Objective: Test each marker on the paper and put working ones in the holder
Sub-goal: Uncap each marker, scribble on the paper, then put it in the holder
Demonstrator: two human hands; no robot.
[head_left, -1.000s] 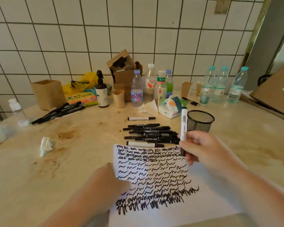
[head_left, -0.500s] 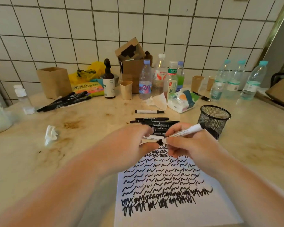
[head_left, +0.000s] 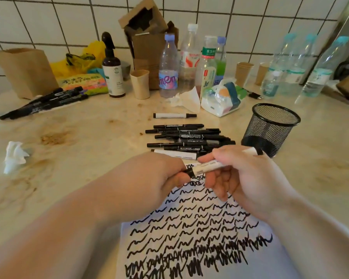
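The right hand is gripping the white marker above the paper; the left hand, lifted off the sheet a second ago, is pinching its black cap, likely recapping before the holder.

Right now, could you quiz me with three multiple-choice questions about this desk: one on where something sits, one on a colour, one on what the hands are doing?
1. Where is the mesh holder relative to the pile of black markers?
A. to its right
B. to its left
C. on top of it

2. What colour are the squiggles on the paper?
A. red
B. black
C. blue

3. What is happening with the white marker?
A. it lies alone on the table
B. it stands in the holder
C. both hands hold it, the left hand at its black end

Answers: 1 A, the holder stands to the right of the pile. 2 B, every line is black. 3 C, the right hand grips the barrel while the left fingers pinch the cap end.
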